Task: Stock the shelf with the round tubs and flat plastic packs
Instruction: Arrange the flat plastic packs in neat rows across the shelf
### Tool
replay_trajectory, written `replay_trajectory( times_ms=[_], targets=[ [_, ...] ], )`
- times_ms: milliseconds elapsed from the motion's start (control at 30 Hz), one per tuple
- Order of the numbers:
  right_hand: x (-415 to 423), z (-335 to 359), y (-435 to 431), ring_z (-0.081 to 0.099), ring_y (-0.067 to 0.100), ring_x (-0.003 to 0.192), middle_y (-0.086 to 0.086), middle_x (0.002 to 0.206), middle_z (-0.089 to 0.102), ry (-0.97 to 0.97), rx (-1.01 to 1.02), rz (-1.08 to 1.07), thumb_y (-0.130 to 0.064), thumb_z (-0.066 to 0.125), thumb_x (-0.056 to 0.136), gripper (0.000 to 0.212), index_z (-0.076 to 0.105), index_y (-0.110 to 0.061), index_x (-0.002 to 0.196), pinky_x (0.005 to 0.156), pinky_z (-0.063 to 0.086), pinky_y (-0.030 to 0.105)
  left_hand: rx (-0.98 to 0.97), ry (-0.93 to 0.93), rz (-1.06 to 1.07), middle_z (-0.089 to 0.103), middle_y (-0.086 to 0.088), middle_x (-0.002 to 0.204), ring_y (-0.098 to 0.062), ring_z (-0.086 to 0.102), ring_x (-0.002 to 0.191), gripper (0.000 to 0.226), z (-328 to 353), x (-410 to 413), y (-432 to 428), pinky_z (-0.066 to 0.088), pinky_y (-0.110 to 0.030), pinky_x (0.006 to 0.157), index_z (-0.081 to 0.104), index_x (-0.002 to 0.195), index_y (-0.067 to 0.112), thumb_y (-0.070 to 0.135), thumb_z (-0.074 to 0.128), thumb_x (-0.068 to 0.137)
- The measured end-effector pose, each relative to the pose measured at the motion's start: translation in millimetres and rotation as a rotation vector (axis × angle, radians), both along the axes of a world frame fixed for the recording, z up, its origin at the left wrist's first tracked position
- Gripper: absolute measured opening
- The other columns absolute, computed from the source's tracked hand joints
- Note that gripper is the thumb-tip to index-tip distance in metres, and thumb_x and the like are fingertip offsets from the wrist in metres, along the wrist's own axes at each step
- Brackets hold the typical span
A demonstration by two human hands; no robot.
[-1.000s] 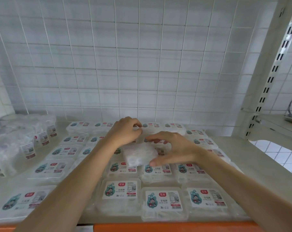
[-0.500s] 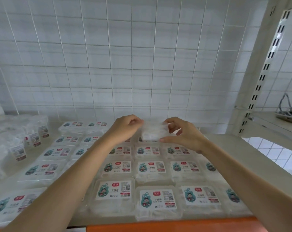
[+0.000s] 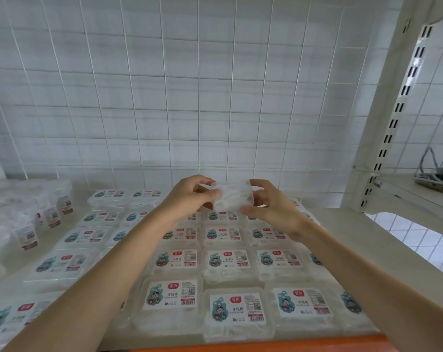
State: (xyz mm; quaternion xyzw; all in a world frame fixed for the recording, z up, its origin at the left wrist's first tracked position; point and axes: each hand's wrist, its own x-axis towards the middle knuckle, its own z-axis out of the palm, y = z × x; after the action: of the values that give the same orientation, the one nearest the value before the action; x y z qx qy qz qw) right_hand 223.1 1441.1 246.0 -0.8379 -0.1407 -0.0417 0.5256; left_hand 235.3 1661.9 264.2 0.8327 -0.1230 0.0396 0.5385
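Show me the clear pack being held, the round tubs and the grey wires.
Clear flat plastic pack (image 3: 231,196): head view, its middle.
Round wrapped plastic tubs (image 3: 27,235): head view, one tub's label.
Grey cable bundle (image 3: 436,177): head view, its middle.

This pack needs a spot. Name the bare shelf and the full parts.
Bare shelf runs along the right, between the flat packs and the upright post. A narrow strip lies behind the back row, before the wire grid. Middle and front are packed edge to edge; bagged tubs crowd the left. Left hand and right hand grip the clear pack.
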Motion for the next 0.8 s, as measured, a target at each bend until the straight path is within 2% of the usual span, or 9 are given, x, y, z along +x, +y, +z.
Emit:
replay_trajectory(
  times_ms=[133,233,300,400,467,567,700,800],
  targets=[
    [-0.4,-0.5,0.6,0.067,0.009,0.101,-0.006,0.107,0.073,0.054,0.066,0.021,-0.031,0.070,0.090,0.049,0.050,-0.026,0.133,0.092,0.051,0.031,-0.006,-0.009,0.004,0.071,0.003,0.097,-0.007,0.070,0.078,0.029,1.3,-2.4,-0.8,0.053,-0.023,0.075,0.061,0.118,0.026,0.025,0.070,0.090],
    [-2.0,1.3,-0.7,0.066,0.002,0.081,-0.010,0.088,0.073,0.027,0.095,-0.013,-0.032,0.064,0.094,0.028,0.060,-0.023,0.121,0.079,0.048,0.025,0.011,-0.012,-0.018,0.071,0.006,0.097,-0.005,0.070,0.078,0.030,1.8,-3.3,-1.7,0.053,-0.022,0.074,0.061,0.118,0.027,0.026,0.070,0.090],
    [-2.5,3.8,-1.9,0.063,-0.002,0.072,-0.011,0.082,0.071,0.024,0.115,-0.011,-0.030,0.062,0.096,0.022,0.063,-0.023,0.117,0.071,0.048,0.018,0.019,-0.020,-0.027,0.070,0.008,0.097,-0.002,0.070,0.077,0.028,1.4,-3.3,-2.0,0.053,-0.022,0.075,0.062,0.118,0.028,0.029,0.069,0.091],
    [-2.0,4.3,-3.4,0.062,0.006,0.079,0.000,0.089,0.071,0.003,0.121,0.010,-0.031,0.062,0.096,0.024,0.061,-0.025,0.119,0.073,0.049,0.020,-0.016,-0.019,-0.013,0.071,0.009,0.103,-0.005,0.070,0.082,0.023,0.7,-2.7,-1.6,0.055,-0.025,0.078,0.066,0.113,0.027,0.040,0.061,0.094],
    [-2.0,3.7,-4.4,0.059,0.010,0.078,0.008,0.086,0.068,-0.028,0.125,0.033,-0.028,0.064,0.095,0.025,0.060,-0.026,0.120,0.076,0.048,0.024,-0.055,0.013,0.019,0.073,0.007,0.099,-0.011,0.071,0.084,0.032,0.5,-1.6,-1.8,0.055,-0.030,0.080,0.068,0.109,0.024,0.049,0.051,0.097],
    [-4.0,4.4,-3.6,0.058,0.006,0.071,-0.007,0.078,0.068,-0.064,0.187,0.103,-0.014,0.065,0.094,0.028,0.060,-0.019,0.121,0.070,0.047,0.018,-0.117,0.087,0.116,0.075,0.002,0.083,-0.017,0.072,0.075,0.042,2.0,-0.5,-2.5,0.053,-0.031,0.072,0.069,0.100,0.019,0.052,0.042,0.100],
    [-2.8,5.0,-2.9,0.069,0.018,0.098,0.003,0.105,0.073,-0.104,0.237,0.132,-0.005,0.070,0.088,0.032,0.063,-0.014,0.118,0.086,0.055,0.027,-0.048,0.162,0.152,0.071,-0.004,0.066,-0.017,0.060,0.054,0.046,7.6,-6.2,-1.5,0.047,-0.027,0.058,0.065,0.097,0.016,0.055,0.040,0.099],
    [-1.4,4.3,-3.4,0.068,0.019,0.105,0.003,0.110,0.073,-0.104,0.242,0.111,-0.003,0.074,0.084,0.032,0.068,-0.014,0.113,0.090,0.056,0.033,-0.008,0.277,0.092,0.074,-0.009,0.072,-0.020,0.063,0.055,0.045,11.5,-12.1,-3.9,0.046,-0.026,0.055,0.060,0.100,0.015,0.057,0.045,0.095]
  ],
)
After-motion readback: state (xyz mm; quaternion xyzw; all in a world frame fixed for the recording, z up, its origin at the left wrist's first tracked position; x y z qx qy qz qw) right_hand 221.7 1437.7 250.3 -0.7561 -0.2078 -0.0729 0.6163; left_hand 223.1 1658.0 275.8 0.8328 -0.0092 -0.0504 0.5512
